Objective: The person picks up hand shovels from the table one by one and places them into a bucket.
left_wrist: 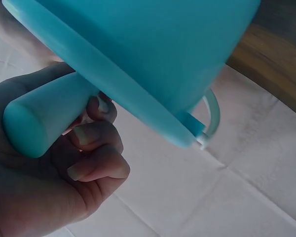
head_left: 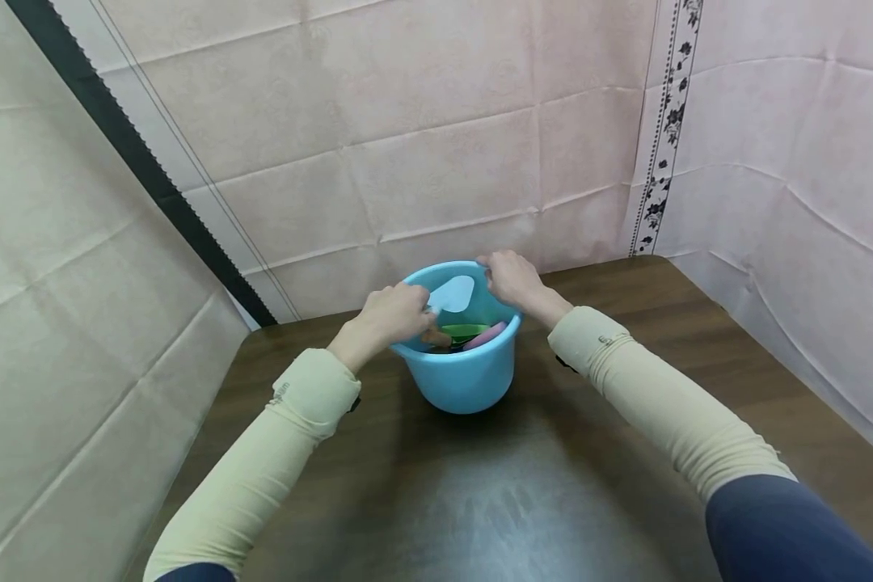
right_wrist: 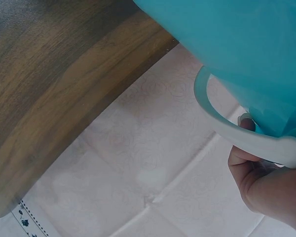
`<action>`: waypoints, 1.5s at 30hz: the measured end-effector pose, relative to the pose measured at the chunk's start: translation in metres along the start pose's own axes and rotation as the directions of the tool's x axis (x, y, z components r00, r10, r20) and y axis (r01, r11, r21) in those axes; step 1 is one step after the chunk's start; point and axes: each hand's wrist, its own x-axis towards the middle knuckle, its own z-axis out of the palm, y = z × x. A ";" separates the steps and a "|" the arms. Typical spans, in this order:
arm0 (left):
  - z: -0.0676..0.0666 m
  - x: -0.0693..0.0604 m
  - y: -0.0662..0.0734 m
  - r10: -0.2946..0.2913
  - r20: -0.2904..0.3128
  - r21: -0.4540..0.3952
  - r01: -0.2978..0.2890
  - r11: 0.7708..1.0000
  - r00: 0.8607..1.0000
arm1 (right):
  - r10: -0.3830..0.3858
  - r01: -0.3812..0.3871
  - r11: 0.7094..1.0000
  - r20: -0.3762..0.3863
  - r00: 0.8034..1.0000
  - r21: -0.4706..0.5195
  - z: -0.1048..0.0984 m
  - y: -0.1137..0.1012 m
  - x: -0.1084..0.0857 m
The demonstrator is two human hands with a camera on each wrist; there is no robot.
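A light blue bucket (head_left: 460, 380) is at the far part of the table. My left hand (head_left: 395, 314) is at the bucket's left rim, its fingers curled round the thick handle (left_wrist: 49, 111) of a light blue spatula. The spatula's broad flat blade (head_left: 454, 293) shows inside the bucket. On the far right side my right hand (head_left: 511, 279) grips the bucket's rim, beside the pale bail handle (right_wrist: 227, 133). Inside the bucket lie a green item (head_left: 464, 332), a pink item (head_left: 486, 335) and a brownish item (head_left: 436, 339), partly hidden by the rim.
The dark brown wooden table (head_left: 495, 501) extends toward me. Pale creased cloth (head_left: 436, 162) hangs behind its far edge and along both sides. A floral strip (head_left: 669, 121) runs down the cloth at the back right.
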 end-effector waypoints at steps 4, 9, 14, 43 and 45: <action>0.000 0.003 0.008 -0.010 0.024 0.014 0.009 1.000 1.000 | 0.003 -0.003 1.000 0.001 1.000 -0.001 0.001 0.000 0.000; -0.001 0.008 0.018 -0.016 0.059 0.028 0.015 1.000 0.998 | 0.006 -0.006 1.000 0.007 1.000 -0.002 -0.001 0.000 0.000; -0.001 0.014 0.028 -0.023 0.088 0.042 0.019 0.999 0.996 | -0.004 0.004 1.000 -0.007 1.000 -0.002 0.000 0.001 0.000; 0.012 0.022 0.066 -0.187 0.195 0.064 0.178 0.982 0.963 | -0.002 0.002 1.000 -0.018 1.000 -0.009 0.002 0.001 0.001; 0.014 0.022 0.066 -0.182 0.190 0.055 0.174 0.983 0.965 | -0.003 0.003 1.000 -0.017 1.000 -0.008 0.002 0.001 0.001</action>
